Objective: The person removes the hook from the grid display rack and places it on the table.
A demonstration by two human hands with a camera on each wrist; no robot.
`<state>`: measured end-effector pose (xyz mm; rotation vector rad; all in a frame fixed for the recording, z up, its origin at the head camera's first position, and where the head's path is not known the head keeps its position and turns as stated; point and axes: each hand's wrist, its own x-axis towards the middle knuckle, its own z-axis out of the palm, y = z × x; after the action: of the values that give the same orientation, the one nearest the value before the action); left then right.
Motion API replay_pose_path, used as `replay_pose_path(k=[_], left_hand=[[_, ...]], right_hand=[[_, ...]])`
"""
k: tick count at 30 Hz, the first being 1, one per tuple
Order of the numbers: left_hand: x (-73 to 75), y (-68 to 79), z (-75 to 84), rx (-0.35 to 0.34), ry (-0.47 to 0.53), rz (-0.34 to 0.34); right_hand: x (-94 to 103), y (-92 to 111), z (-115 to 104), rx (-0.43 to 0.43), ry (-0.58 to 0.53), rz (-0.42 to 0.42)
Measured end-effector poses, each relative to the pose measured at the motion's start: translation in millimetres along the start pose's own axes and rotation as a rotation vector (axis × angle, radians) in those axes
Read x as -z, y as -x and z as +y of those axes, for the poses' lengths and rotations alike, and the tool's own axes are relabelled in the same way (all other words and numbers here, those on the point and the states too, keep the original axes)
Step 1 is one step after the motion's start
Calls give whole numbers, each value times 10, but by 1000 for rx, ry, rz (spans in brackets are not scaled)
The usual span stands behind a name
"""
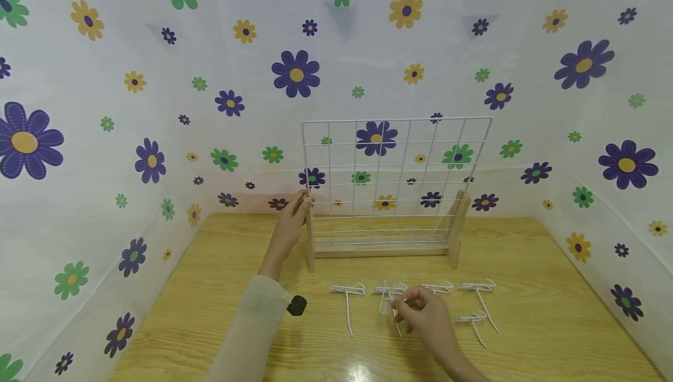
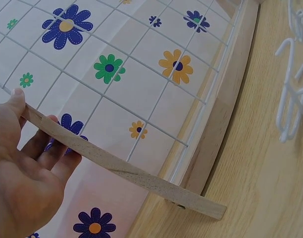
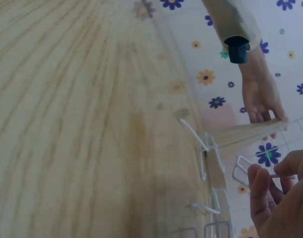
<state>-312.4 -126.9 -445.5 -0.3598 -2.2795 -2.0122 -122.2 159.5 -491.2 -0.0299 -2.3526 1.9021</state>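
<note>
A white wire grid panel [image 1: 396, 180] stands upright in a wooden frame [image 1: 381, 250]. My left hand [image 1: 291, 218] grips the frame's left side post [image 2: 141, 181] near its top, thumb on one face and fingers behind. Over the table in front, my right hand [image 1: 428, 318] pinches a white wire hook [image 3: 239, 171] between thumb and fingers; part of it is hidden behind them. In the head view the held hook overlaps another white hook [image 1: 398, 326] lying on the table.
More white wire hooks lie on the wood-grain table [image 1: 210, 312]: one at the left [image 1: 348, 312], others to the right, including a long hook [image 1: 486, 303] and a smaller hook [image 1: 477, 330]. A flower-printed sheet [image 1: 357, 37] encloses the back and sides.
</note>
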Motion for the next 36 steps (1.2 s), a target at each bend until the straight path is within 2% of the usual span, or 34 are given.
replay_pose_path(k=[12, 30, 36], left_hand=[[-2, 17, -17, -21, 6, -4], [-11, 15, -11, -20, 17, -8], [-11, 24, -3, -23, 13, -7]], right_hand=[[-190, 9, 120, -89, 19, -34], [-244, 2, 189, -104, -41, -115], [-248, 0, 202, -73, 36, -109]])
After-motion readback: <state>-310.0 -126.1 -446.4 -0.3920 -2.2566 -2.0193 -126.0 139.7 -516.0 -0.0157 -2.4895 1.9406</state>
